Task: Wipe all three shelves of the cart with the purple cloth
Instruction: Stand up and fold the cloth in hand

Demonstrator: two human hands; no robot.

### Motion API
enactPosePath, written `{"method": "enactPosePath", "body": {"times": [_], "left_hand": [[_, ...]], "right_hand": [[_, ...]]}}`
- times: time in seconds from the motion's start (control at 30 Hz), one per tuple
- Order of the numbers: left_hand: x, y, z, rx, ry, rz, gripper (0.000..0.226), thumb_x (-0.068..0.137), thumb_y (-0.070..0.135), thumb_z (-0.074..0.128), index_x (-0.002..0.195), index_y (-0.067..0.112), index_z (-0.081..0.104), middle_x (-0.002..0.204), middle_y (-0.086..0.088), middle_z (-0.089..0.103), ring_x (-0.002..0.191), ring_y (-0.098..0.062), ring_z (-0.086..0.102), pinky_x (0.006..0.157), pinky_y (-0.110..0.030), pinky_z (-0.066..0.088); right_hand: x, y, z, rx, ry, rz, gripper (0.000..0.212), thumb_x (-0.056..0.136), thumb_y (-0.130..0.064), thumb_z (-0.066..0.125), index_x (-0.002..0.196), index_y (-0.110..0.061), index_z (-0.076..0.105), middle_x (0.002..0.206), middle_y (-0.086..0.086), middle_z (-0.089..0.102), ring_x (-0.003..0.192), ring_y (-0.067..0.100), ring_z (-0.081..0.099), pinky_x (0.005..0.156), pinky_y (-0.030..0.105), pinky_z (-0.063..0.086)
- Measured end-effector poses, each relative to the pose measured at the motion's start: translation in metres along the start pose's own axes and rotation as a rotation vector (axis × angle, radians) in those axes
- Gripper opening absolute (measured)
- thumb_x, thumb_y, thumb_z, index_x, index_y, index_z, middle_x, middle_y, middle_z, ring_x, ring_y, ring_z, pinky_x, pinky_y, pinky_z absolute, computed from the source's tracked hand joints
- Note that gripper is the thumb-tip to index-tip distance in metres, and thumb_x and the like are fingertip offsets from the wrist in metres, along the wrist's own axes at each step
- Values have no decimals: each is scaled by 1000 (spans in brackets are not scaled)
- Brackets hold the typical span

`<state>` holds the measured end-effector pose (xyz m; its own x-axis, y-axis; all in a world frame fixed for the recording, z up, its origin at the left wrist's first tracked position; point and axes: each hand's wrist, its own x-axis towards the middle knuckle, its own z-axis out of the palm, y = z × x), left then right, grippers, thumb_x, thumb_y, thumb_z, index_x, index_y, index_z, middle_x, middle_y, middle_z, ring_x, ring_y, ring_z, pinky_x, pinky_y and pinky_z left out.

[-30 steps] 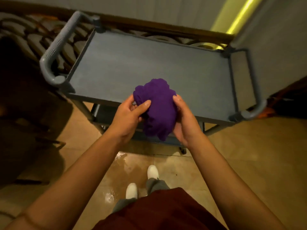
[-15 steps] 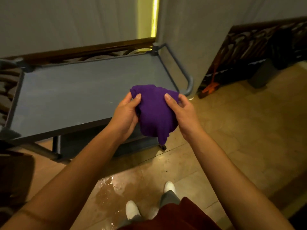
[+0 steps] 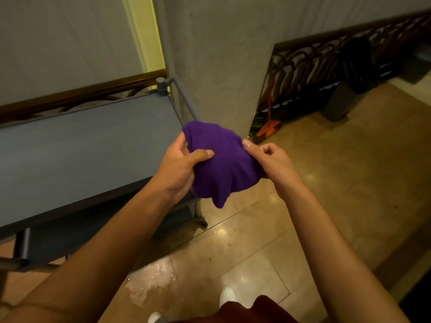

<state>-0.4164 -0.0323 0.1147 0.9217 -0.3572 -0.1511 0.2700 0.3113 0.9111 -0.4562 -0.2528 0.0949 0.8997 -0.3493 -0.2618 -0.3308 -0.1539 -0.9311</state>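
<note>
We see the cart's top shelf (image 3: 81, 148) bare at nine o'clock. The purple cloth (image 3: 224, 164) is bunched in the air off the cart's right end, above the floor (image 3: 326, 194). Our left hand (image 3: 179, 169) grips its left side, thumb over it; our right hand (image 3: 272, 162) pinches its right edge.

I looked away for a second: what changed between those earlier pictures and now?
The view swung right, so the cart slid to the left edge. The cloth now hangs past its end, over the floor. The left hand and right hand still hold it bunched.
</note>
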Motion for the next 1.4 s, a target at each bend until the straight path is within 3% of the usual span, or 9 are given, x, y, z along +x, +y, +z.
{"method": "enactPosePath", "body": {"times": [0.13, 0.27, 0.43, 0.57, 0.7, 0.8, 1.07, 1.23, 1.4], "left_hand": [[34, -10, 54, -48, -30, 25, 74, 66, -6, 75, 128, 28, 55, 118, 10, 74, 112, -12, 69, 86, -27, 57], [64, -25, 90, -48, -59, -1, 71, 68, -11, 72, 124, 30, 58, 113, 11, 75, 107, -12, 70, 81, -26, 58], [107, -40, 112, -59, -46, -1, 70, 71, -16, 68, 127, 25, 57, 121, 5, 73, 116, -17, 67, 90, -31, 57], [147, -42, 119, -24, 44, 58, 67, 80, -18, 65, 134, 20, 53, 130, -2, 67, 121, -20, 65, 96, -37, 55], [197, -44, 121, 54, 133, 143, 60, 82, -11, 68, 122, 33, 56, 127, 3, 68, 120, -17, 65, 103, -47, 52], [236, -41, 119, 46, 154, 171, 63, 84, -10, 68, 121, 39, 54, 128, 9, 66, 121, -13, 64, 105, -47, 51], [332, -9, 84, 116, 328, 181, 68, 88, 4, 71, 117, 61, 48, 115, 38, 63, 111, 7, 62, 105, -51, 49], [369, -4, 45, 94, 502, 232, 76, 82, 14, 77, 144, 41, 42, 138, 18, 56, 130, -9, 55, 110, -47, 47], [391, 0, 24, 63, 753, 355, 69, 76, 20, 79, 132, 48, 50, 141, 7, 60, 130, -14, 57, 110, -46, 46]], "right_hand": [[32, 18, -54, 181, -230, 303, 97, 60, -99, 46, 106, -17, 68, 89, 8, 77, 86, 28, 75, 75, 42, 61], [61, 22, -64, 310, -328, 282, 93, 72, -95, 40, 118, -19, 68, 124, 13, 71, 116, 31, 68, 105, 53, 49], [98, 3, -77, 760, -322, 161, 67, 85, -64, 66, 133, -19, 61, 134, 6, 68, 120, 22, 67, 93, 38, 58], [144, -8, -91, 613, -172, -7, 57, 87, -23, 76, 139, -31, 58, 139, 2, 62, 122, 16, 65, 92, 31, 57], [200, -30, -89, 445, -100, -158, 61, 78, -31, 81, 135, -40, 59, 132, -9, 62, 116, 7, 66, 91, 24, 56], [242, -47, -81, 360, -149, -266, 68, 78, -21, 81, 134, -49, 56, 142, -9, 53, 122, 10, 62, 95, 29, 56], [370, -113, -32, 172, -375, -269, 72, 80, -4, 70, 139, -41, 54, 145, 3, 55, 126, 20, 60, 105, 42, 53], [431, -139, 18, 84, -568, -349, 76, 80, 3, 68, 139, -43, 54, 142, -7, 53, 126, 11, 57, 99, 24, 52], [485, -160, 76, 40, -862, -395, 76, 78, 13, 63, 142, -27, 54, 138, 2, 59, 125, 19, 59, 110, 41, 47]]}}
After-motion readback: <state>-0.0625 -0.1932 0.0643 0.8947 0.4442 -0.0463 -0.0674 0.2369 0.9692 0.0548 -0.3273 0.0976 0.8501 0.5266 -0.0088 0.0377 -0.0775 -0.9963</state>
